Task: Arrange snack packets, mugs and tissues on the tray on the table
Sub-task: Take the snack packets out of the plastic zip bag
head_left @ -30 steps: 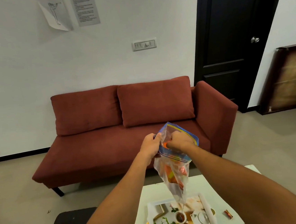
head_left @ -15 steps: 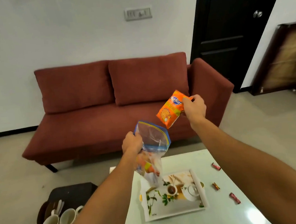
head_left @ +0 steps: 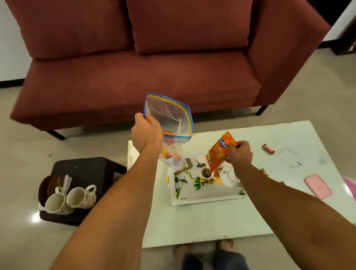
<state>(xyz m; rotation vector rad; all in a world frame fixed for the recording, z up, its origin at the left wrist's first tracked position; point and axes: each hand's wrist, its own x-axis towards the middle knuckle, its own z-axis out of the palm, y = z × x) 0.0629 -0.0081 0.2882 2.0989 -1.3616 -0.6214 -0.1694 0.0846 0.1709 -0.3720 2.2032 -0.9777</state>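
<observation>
My left hand [head_left: 146,131] grips the rim of a clear zip bag [head_left: 171,118] with a blue seal, held open above the table's back left; more orange packets show inside it. My right hand [head_left: 238,154] holds an orange snack packet [head_left: 220,151] tilted just over the white tray [head_left: 200,195], which has a printed picture of leaves and tea ware. Two floral mugs [head_left: 70,199] and white tissues [head_left: 67,182] sit on a dark stool [head_left: 84,167] to the left of the table.
The white low table [head_left: 224,217] also carries small wrapped candies [head_left: 268,149], a pink phone case [head_left: 318,186] and a clear case outline [head_left: 289,158]. A pink object [head_left: 355,194] pokes out at the right edge. A red sofa [head_left: 143,51] stands behind. My feet are at the near edge.
My right hand pulled the orange packet out of the bag, then lowered it from chest height down over the tray. My view tilted downward toward the table.
</observation>
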